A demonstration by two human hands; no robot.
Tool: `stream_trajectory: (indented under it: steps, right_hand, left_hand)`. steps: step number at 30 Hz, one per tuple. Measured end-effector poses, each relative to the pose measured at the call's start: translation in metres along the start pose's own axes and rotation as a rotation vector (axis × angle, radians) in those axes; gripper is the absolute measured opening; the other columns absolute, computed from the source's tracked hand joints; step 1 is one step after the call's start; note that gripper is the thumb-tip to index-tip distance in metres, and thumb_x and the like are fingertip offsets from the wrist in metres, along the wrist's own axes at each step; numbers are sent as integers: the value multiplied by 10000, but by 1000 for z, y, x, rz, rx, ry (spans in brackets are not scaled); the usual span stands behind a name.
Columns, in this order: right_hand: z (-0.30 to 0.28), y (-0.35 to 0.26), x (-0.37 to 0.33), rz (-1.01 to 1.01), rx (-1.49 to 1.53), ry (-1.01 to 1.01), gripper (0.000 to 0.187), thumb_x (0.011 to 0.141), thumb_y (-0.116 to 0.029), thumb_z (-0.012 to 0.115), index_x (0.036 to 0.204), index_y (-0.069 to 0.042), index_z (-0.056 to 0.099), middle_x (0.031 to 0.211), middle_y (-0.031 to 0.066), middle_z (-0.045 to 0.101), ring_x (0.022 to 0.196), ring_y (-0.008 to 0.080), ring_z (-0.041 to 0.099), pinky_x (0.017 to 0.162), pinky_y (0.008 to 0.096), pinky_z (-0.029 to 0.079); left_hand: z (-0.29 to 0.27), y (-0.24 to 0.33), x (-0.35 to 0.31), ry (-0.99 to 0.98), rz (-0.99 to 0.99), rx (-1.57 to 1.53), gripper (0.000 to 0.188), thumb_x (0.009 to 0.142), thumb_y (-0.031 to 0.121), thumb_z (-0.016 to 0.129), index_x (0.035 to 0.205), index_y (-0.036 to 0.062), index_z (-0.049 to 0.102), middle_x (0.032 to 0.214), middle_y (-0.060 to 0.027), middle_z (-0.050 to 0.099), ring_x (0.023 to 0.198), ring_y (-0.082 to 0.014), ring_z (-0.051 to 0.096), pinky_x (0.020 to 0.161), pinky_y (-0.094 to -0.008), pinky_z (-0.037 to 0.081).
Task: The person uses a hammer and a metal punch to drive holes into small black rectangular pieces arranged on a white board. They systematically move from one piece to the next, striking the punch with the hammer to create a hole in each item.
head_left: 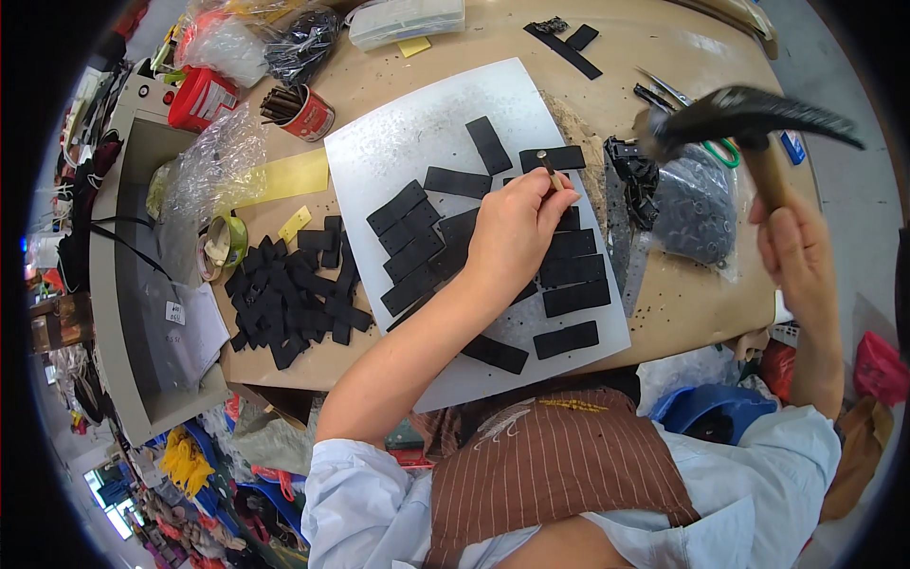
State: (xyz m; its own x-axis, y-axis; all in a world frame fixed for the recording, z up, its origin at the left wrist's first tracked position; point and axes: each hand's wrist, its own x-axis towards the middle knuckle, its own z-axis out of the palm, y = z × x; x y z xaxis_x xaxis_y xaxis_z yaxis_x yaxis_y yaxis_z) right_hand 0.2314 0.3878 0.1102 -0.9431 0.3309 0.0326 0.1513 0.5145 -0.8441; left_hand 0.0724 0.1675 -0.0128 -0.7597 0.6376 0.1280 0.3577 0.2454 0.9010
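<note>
My left hand (512, 228) pinches a short metal punch (544, 159) that stands up between thumb and fingers. Its tip is hidden by the hand, over the black strips on a white board (379, 137). One short black strip (553, 157) lies just beyond the fingers. Several more, some with small holes, are spread to the left, such as this strip (457, 181), and nearer me. Raised on the right, my right hand (796, 251) is closed round the wooden handle of a claw hammer (744, 112). Its head is held in the air, apart from the punch.
Left of the board is a heap of black strips (299, 294), beside a roll of tape (226, 239). A red tub (310, 119) holds dark rods. Scissors (666, 87), a bag of small dark parts (700, 213) and a metal ruler (635, 270) lie at the right.
</note>
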Motion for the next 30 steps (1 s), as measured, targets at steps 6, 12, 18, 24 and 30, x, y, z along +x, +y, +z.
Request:
stream_trajectory:
  steps: [6,12,18,24,30]
  right_hand:
    - [-62,-40,20,-295,301,185,482,942,-498,375,958,-33,498,522,-27,394,379,54,308,342,199,265]
    - [0,-4,8,-309,-221,71,320,939,-336,486,1028,-31,527,630,-31,487,508,109,450,458,282,359]
    - [10,-27,11,-199,-130,-108,335,980,-351,421,955,-29,512,564,-65,386,507,15,367,468,190,283]
    - [-5,-8,3,-56,-124,-135,395,995,-389,353,971,-32,520,537,-79,372,435,-8,290,399,176,203]
    - [-83,-37,16,-139,248,34,403,987,-396,350,898,-61,555,535,-73,396,429,26,297,396,180,220]
  left_hand:
    - [0,3,0,33,9,13,113,887,85,599,888,-28,600,840,-55,651,688,-104,606,635,-240,518]
    - [4,12,-6,-2,149,238,127,870,130,613,939,26,596,853,-141,639,705,-298,628,647,-312,526]
    - [5,-2,-4,92,-2,7,134,881,120,595,958,16,559,867,-156,568,740,-257,647,632,-336,533]
    - [-2,5,-2,-15,78,97,107,884,89,591,873,-16,571,805,-104,626,662,-187,598,603,-296,479]
    - [-2,5,-6,11,179,174,114,867,101,611,880,-8,579,830,-106,635,663,-280,599,603,-315,484]
